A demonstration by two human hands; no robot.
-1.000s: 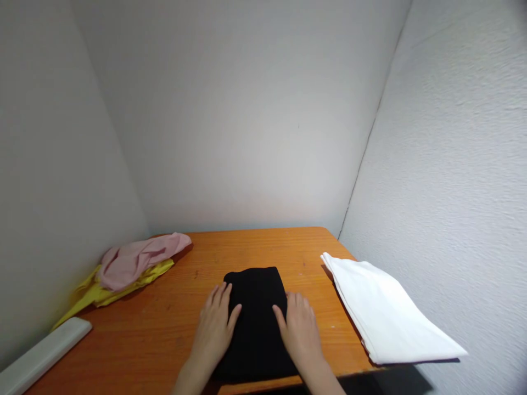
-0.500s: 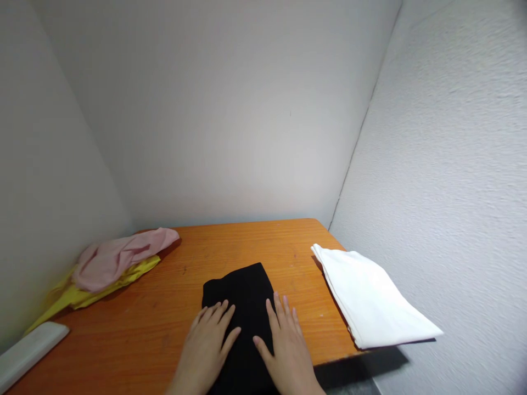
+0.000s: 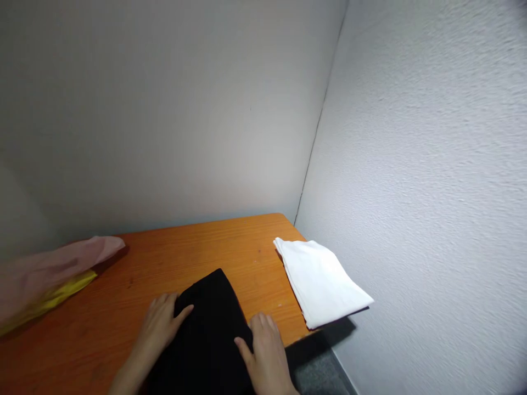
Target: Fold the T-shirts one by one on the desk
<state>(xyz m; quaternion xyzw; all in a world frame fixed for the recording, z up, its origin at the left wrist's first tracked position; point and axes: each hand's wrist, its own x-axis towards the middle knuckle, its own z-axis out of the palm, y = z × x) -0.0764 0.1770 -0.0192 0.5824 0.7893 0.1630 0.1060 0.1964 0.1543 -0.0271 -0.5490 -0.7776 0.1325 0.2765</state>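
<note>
A folded black cloth (image 3: 208, 329) lies at the near part of the wooden table, running down past the bottom of the view. My left hand (image 3: 162, 321) grips its left edge, thumb on top and fingers curled at the side. On the opposite edge, my right hand (image 3: 265, 348) holds the cloth in the same way, its thumb over the top and its fingertips tucked out of sight. The cloth's far end lies between and beyond both hands.
To the right, a folded white cloth (image 3: 321, 282) with something dark under it hangs partly over the edge of the table (image 3: 185, 247). Pink fabric (image 3: 61, 260) lies on yellow fabric (image 3: 61, 296) at the left. Walls stand behind and to the right.
My hands were spread flat on the black cloth; now they have moved out to its two sides and closed on the edges. The view has turned to the right.
</note>
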